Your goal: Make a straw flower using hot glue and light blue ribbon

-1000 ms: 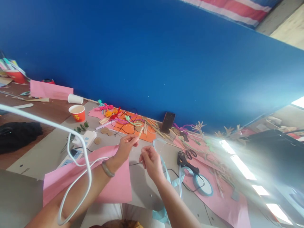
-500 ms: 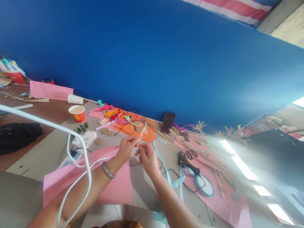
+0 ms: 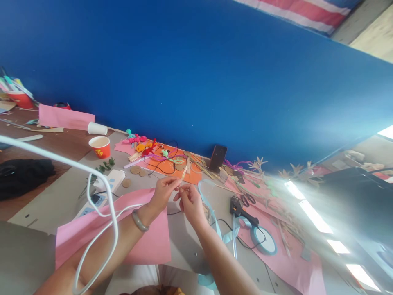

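Approx. ctr. of frame, a bit low: thin pale sliver (image 3: 184, 175), tip up, leaning slightly toward frame R, material unclear. Pinched at its lower end betw. thumb and fingers of L hand (image 3: 165, 192); grip closed around it. Immed. to frame R, R hand (image 3: 193, 203), fingers curled, thumb and fingertips drawn together close to sliver's low end; can't tell whether that grip is empty or holding something tiny, nor whether touching the other hand. On L wrist, grey-green bangle (image 3: 139, 220).

Under L arm (image 3: 125, 234), lower L of frame: pink sheet (image 3: 155, 243) on grey tabletop (image 3: 181, 241). Coming in from L edge, white cable (image 3: 61, 158), looping across in front of arm. Partly behind it, white power strip (image 3: 116, 179) w/ plug (image 3: 96, 198).

Just above hands, mid-frame: orange paper (image 3: 196, 177) strewn w/ sticks (image 3: 196, 159); wooden discs (image 3: 134, 169) to its L. Farther up-L, bright fuzzy bits (image 3: 141, 146). Up-R, dark phone (image 3: 217, 158), propped upright near blue wall (image 3: 196, 73).

Frame R of hands: lt. blue ribbon (image 3: 227, 237), black glue gun (image 3: 244, 212), scissors (image 3: 247, 199), blue-rimmed roll (image 3: 267, 241), second pink sheet (image 3: 302, 268) w/ dried stems (image 3: 284, 231).

Frame L: red cup (image 3: 102, 150) upright, white cup (image 3: 97, 128) on its side, black cloth (image 3: 27, 176); at far L, red container (image 3: 21, 99) w/ pens (image 3: 12, 85). Upper R corner: striped cloth (image 3: 307, 10).
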Tool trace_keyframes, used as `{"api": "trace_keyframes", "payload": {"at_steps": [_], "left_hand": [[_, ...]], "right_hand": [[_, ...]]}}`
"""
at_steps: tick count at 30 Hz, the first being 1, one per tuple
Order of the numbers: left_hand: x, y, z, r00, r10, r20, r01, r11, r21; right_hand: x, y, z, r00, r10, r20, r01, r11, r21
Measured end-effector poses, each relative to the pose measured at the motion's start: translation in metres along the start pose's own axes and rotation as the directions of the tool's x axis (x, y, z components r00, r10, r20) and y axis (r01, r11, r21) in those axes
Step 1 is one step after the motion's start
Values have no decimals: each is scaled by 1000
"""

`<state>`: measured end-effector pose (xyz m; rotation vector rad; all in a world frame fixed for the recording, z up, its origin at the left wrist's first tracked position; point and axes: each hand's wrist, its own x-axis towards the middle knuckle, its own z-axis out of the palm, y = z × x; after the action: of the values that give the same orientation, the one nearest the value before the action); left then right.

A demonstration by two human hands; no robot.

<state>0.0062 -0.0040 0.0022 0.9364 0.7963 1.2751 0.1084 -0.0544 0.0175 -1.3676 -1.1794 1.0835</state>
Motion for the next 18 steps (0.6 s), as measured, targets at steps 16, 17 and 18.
{"api": "trace_keyframes", "payload": {"at_steps": [16,17,18], "left_hand": [[-5,10,5,998,-57,10,58,997,-47],[-5,12,5,998,-66,7,67,996,-55],[-6,14,5,997,-75,6,75,995,-62]], "right_hand": [[2,2,-3,1000,11,10,-11,1000,19],[2,3,-3,1000,9,12,-10,1000,26],[2,3,-3,1000,7,14,-8,999,34]]}}
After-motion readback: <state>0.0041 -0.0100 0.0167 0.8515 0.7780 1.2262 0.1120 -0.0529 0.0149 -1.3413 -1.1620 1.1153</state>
